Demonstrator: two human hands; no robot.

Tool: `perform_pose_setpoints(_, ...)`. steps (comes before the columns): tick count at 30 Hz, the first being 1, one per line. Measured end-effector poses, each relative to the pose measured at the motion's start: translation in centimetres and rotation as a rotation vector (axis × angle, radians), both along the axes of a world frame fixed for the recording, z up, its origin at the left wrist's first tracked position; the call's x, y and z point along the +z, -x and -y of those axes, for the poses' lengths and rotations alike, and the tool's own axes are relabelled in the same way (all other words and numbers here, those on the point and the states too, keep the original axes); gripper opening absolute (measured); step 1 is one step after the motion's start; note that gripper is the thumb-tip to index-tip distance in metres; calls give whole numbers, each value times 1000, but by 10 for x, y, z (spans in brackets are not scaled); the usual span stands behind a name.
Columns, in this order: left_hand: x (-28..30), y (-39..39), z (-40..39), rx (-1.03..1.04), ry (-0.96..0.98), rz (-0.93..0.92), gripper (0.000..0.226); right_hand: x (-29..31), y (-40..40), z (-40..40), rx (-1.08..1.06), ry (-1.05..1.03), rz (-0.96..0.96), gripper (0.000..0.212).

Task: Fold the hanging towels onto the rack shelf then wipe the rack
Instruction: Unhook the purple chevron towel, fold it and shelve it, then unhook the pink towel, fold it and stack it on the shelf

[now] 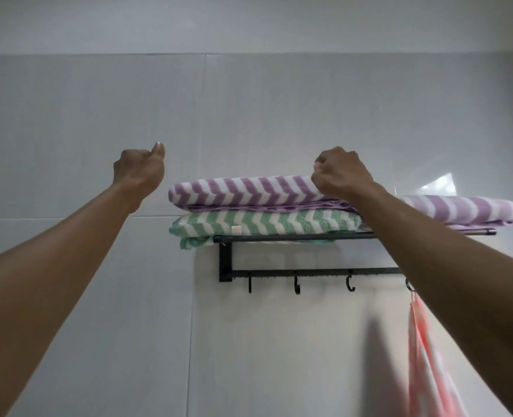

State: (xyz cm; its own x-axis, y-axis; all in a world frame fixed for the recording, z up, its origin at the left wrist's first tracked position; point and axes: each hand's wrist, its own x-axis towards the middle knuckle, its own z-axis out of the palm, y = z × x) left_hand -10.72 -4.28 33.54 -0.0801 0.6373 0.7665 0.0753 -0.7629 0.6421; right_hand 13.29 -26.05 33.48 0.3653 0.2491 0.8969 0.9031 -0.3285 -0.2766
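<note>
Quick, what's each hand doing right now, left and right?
Left hand: curled shut with the thumb up, holding nothing, off to the left of the rack.
Right hand: curled over the purple towel; whether it pinches the fabric cannot be told.

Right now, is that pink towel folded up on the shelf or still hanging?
Still hanging. The pink towel drops from the rightmost hook below the rack, while the purple towel and green towel lie folded on top.

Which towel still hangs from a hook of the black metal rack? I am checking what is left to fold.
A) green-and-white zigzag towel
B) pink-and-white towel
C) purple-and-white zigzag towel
B: the pink-and-white towel hangs from the rightmost hook of the black metal rack; the other two lie folded on its shelf.
</note>
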Motion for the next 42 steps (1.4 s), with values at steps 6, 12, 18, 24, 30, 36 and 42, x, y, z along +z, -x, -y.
perform_pose_setpoints(6,-56,25,33,-16,-5,-77,51,-57,43,18,33,101,6,28)
perform_pose_setpoints(12,-109,42,55,-134,96,-130,44,-111,69,50,62,262,-84,29)
perform_pose_setpoints(18,-143,38,85,-224,158,-175,43,-144,70,84,88,319,-169,35)
perform_pose_setpoints(24,-159,16,127,-291,182,-189,45,-162,55,124,60,376,-172,32)
perform_pose_setpoints(30,-181,-31,183,-397,203,-181,36,-173,18,182,36,393,-187,30)
perform_pose_setpoints(36,-225,-88,242,-443,274,-177,20,-202,-35,248,29,434,-224,27)
perform_pose_setpoints(42,-293,-147,294,-480,391,-239,16,-254,-91,299,132,425,-411,20)
